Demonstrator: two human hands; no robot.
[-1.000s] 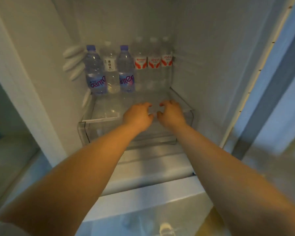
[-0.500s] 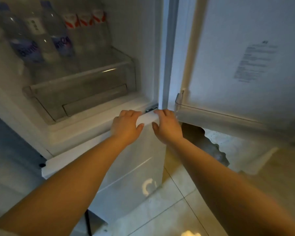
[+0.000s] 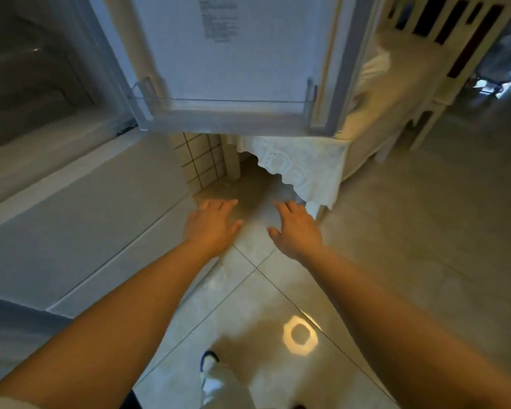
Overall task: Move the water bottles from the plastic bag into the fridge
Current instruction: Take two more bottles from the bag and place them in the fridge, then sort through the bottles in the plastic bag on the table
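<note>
Both hands have left the fridge edge; left hand (image 3: 211, 224) and right hand (image 3: 297, 228) hover empty, fingers spread. No bottles or bag visible past the fingertips. Full bottles probably feel heavy and slick, so grab mid-body.

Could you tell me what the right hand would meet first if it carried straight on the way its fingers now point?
The right hand is open and empty, fingers aimed forward over the tiled floor. Probably the hanging white lace cloth comes first, though depth is unclear and it might pass into the dark gap beside it.

Glossy tiled floor (image 3: 396, 231), lace-draped table (image 3: 304, 169) behind.
</note>
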